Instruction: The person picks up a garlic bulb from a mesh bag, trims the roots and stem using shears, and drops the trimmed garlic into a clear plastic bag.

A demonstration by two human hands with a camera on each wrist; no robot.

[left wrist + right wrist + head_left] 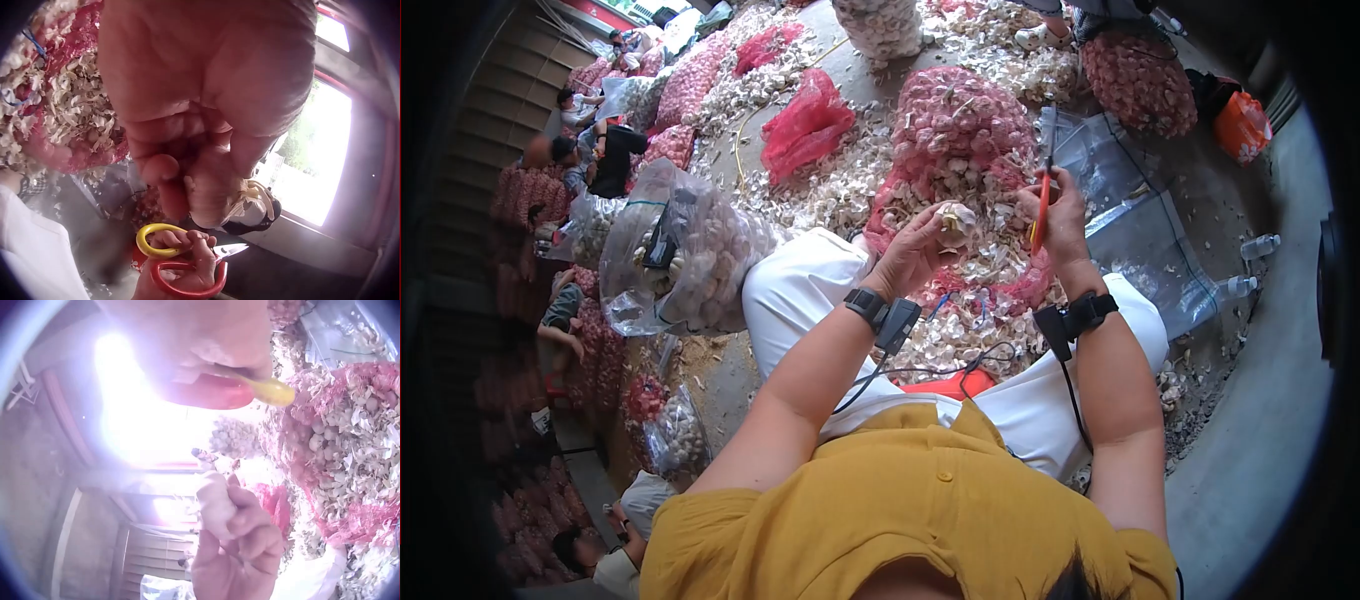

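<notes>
My left hand (908, 255) grips a pale garlic bulb (956, 222) between thumb and curled fingers, in front of my chest. Dry, frayed skin sticks out from one end of the bulb (209, 197) in the left wrist view. Across from it, my right hand (1064, 225) holds scissors (1041, 212) by their handles, one red and one yellow. Their short blades (230, 250) point up past the fist, apart from the garlic. In the right wrist view the handles (275, 392) show under the fingers, while the blades are hidden.
Garlic skins (930, 340) lie between my legs and across the floor. A pink mesh sack (965, 110) of garlic stands ahead. Left of my knee is a clear bag (730, 240) full of bulbs; plastic sheeting (1145, 260) and bottles (1260, 246) lie at right. Other people sit at far left.
</notes>
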